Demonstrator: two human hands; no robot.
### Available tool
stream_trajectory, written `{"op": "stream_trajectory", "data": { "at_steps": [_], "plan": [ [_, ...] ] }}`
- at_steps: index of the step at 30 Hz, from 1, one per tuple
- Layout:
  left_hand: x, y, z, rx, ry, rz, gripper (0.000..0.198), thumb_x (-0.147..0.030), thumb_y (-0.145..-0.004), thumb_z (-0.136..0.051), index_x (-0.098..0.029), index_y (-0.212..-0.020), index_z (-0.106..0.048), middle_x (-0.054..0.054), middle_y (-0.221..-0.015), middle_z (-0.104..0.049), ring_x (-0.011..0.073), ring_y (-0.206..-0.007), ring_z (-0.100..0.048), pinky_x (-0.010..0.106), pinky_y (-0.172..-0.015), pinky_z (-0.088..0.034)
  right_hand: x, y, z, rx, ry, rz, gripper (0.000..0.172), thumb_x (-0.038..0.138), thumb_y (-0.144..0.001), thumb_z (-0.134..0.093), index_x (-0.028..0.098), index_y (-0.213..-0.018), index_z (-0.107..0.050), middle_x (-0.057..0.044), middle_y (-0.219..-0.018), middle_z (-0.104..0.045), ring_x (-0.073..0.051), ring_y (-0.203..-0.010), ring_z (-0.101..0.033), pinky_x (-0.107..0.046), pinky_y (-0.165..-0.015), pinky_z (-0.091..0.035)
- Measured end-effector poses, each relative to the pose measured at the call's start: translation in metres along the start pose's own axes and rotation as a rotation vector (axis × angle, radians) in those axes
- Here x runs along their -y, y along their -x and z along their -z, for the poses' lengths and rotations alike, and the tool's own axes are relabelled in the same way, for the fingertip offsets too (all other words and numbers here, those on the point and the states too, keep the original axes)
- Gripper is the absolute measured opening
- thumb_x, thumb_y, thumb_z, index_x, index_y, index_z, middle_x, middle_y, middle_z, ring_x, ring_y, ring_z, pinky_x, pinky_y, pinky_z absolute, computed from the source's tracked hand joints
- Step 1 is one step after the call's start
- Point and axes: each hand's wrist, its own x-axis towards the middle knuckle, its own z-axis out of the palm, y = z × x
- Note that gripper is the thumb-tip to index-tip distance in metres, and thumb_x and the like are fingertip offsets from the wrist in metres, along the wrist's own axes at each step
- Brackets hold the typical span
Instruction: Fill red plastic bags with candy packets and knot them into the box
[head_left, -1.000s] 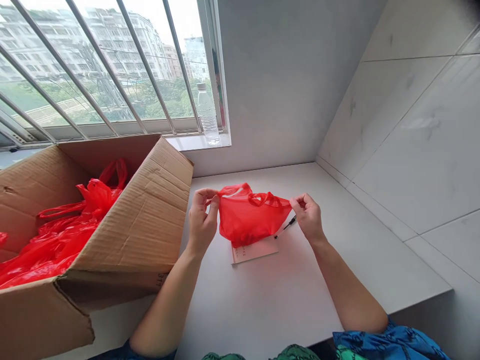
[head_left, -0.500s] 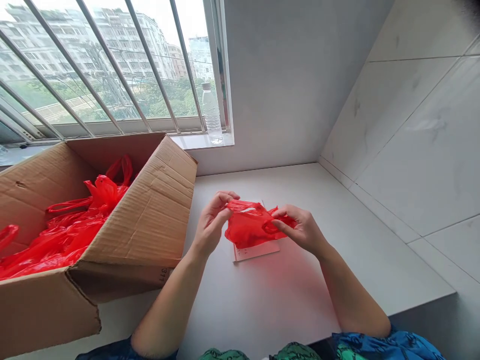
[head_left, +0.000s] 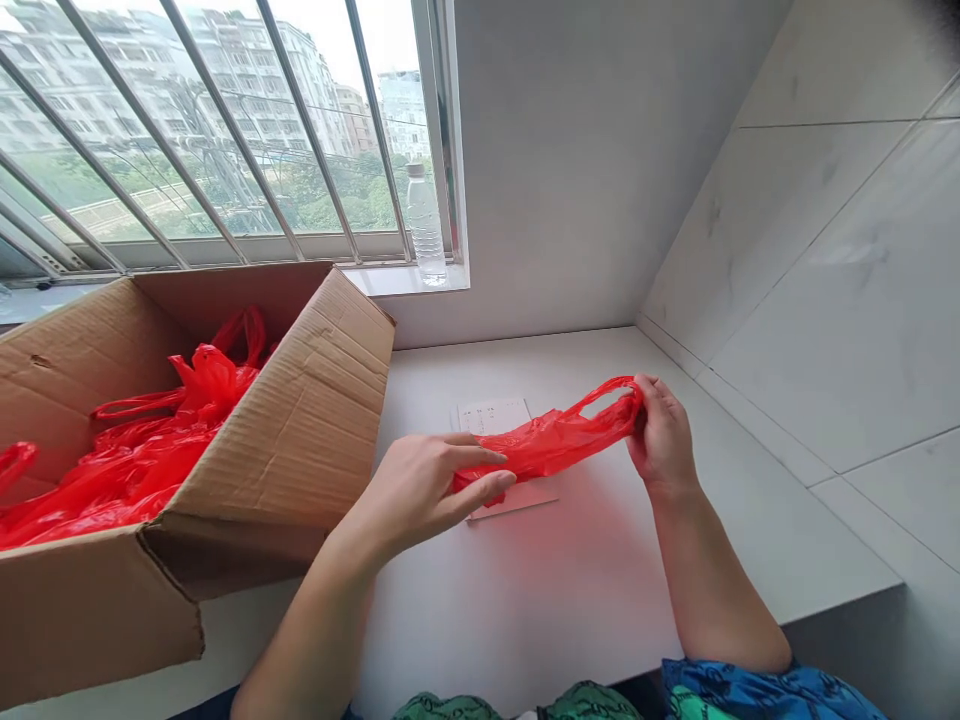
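A red plastic bag point(head_left: 551, 443) is stretched sideways between my hands above the white tabletop. My right hand point(head_left: 661, 430) is closed on its looped handles at the right end. At the other end, my left hand point(head_left: 431, 485) grips the body of the bag, with the thumb in front and the fingers behind and over it. Under the bag lies a pale printed card or booklet point(head_left: 495, 415), partly covered by it.
An open cardboard box point(head_left: 300, 410) with several red plastic bags point(head_left: 165, 430) inside stands at the left. A clear water bottle point(head_left: 426, 230) is on the sill of the barred window. A tiled wall point(head_left: 840, 280) borders the white table point(head_left: 585, 600) on the right.
My right hand has moved right and up, pulling the handles out, so the bunched bag is now long and narrow. My left hand has shifted from the bag's top edge to its left end.
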Motion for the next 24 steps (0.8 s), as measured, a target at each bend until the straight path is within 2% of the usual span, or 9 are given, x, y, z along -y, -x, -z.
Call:
{"op": "stream_trajectory", "data": {
  "at_steps": [3, 6, 8, 11, 12, 14, 17, 21, 24],
  "plan": [
    [-0.006, -0.002, -0.014, -0.117, -0.235, -0.025, 0.036, -0.046, -0.098, -0.049, -0.03, -0.084, -0.078, 0.003, -0.089, -0.07, 0.0154, -0.068, -0.062, 0.03, -0.068, -0.045, 0.005, 0.004, -0.004, 0.033, -0.011, -0.013, 0.032, 0.052, -0.085, -0.069, 0.022, -0.086, -0.057, 0.003, -0.068, -0.057, -0.011, -0.056, -0.054, -0.023, -0.049, -0.043],
    [-0.013, -0.006, -0.031, -0.259, -0.323, -0.125, 0.028, -0.037, -0.1, -0.047, -0.028, -0.103, -0.074, 0.005, -0.105, -0.068, 0.0172, -0.078, -0.064, 0.036, -0.079, -0.047, 0.011, 0.01, -0.006, 0.028, 0.072, 0.087, 0.028, 0.047, -0.087, -0.068, 0.023, -0.098, -0.059, 0.0, -0.081, -0.063, -0.011, -0.059, -0.054, -0.023, -0.05, -0.044],
    [-0.019, -0.008, -0.042, -0.211, -0.282, -0.193, 0.027, -0.034, -0.101, -0.046, -0.026, -0.112, -0.069, 0.006, -0.108, -0.069, 0.0193, -0.086, -0.066, 0.035, -0.077, -0.048, 0.018, 0.019, -0.007, -0.055, 0.163, 0.29, 0.022, 0.04, -0.089, -0.066, 0.024, -0.102, -0.059, -0.002, -0.095, -0.065, -0.011, -0.064, -0.056, -0.026, -0.056, -0.048],
    [-0.023, -0.011, -0.056, -0.076, -0.238, -0.148, 0.023, -0.032, -0.099, -0.051, -0.023, -0.115, -0.065, 0.007, -0.108, -0.07, 0.023, -0.095, -0.067, 0.036, -0.076, -0.051, 0.029, 0.043, -0.011, -0.155, 0.241, 0.78, 0.014, 0.028, -0.09, -0.064, 0.027, -0.104, -0.06, -0.003, -0.098, -0.063, -0.015, -0.073, -0.061, -0.033, -0.064, -0.052],
    [-0.022, -0.012, -0.06, -0.052, -0.248, -0.114, 0.023, -0.031, -0.097, -0.054, -0.022, -0.115, -0.064, 0.008, -0.109, -0.07, 0.0245, -0.098, -0.067, 0.038, -0.08, -0.052, 0.032, 0.052, -0.014, -0.073, 0.273, 0.936, 0.016, 0.025, -0.09, -0.063, 0.029, -0.106, -0.06, -0.002, -0.094, -0.063, -0.017, -0.073, -0.062, -0.034, -0.063, -0.053],
    [-0.016, -0.014, -0.068, -0.042, -0.291, -0.074, 0.022, -0.028, -0.092, -0.062, -0.021, -0.113, -0.064, 0.01, -0.116, -0.069, 0.0285, -0.109, -0.065, 0.045, -0.093, -0.05, 0.034, 0.066, -0.021, 0.292, 0.413, 1.115, 0.024, 0.02, -0.09, -0.06, 0.031, -0.11, -0.06, -0.001, -0.087, -0.065, -0.019, -0.071, -0.064, -0.034, -0.059, -0.053],
    [-0.005, -0.017, -0.077, -0.069, -0.366, -0.079, 0.023, -0.022, -0.086, -0.067, -0.022, -0.109, -0.065, 0.012, -0.135, -0.06, 0.0327, -0.13, -0.053, 0.052, -0.108, -0.041, 0.022, 0.068, -0.035, 0.742, 0.788, 1.003, 0.021, 0.017, -0.094, -0.053, 0.029, -0.109, -0.06, -0.002, -0.091, -0.071, -0.02, -0.078, -0.067, -0.033, -0.062, -0.053],
    [0.013, -0.021, -0.087, -0.083, -0.467, -0.05, 0.043, -0.006, -0.08, -0.065, -0.023, -0.119, -0.064, 0.015, -0.148, -0.05, 0.0341, -0.138, -0.046, 0.057, -0.113, -0.034, -0.014, 0.041, -0.042, 0.702, 1.286, 0.781, 0.026, 0.016, -0.098, -0.042, 0.022, -0.081, -0.061, -0.005, -0.074, -0.068, -0.021, -0.066, -0.063, -0.034, -0.056, -0.046],
    [0.028, -0.025, -0.089, -0.098, -0.525, 0.05, 0.049, 0.001, -0.083, -0.052, -0.022, -0.125, -0.063, 0.015, -0.145, -0.053, 0.0319, -0.133, -0.051, 0.056, -0.112, -0.036, -0.031, 0.024, -0.037, 0.7, 1.496, 0.689, 0.018, 0.017, -0.095, -0.052, 0.021, -0.082, -0.065, -0.008, -0.081, -0.07, -0.024, -0.078, -0.065, -0.038, -0.07, -0.051]
  ]
}}
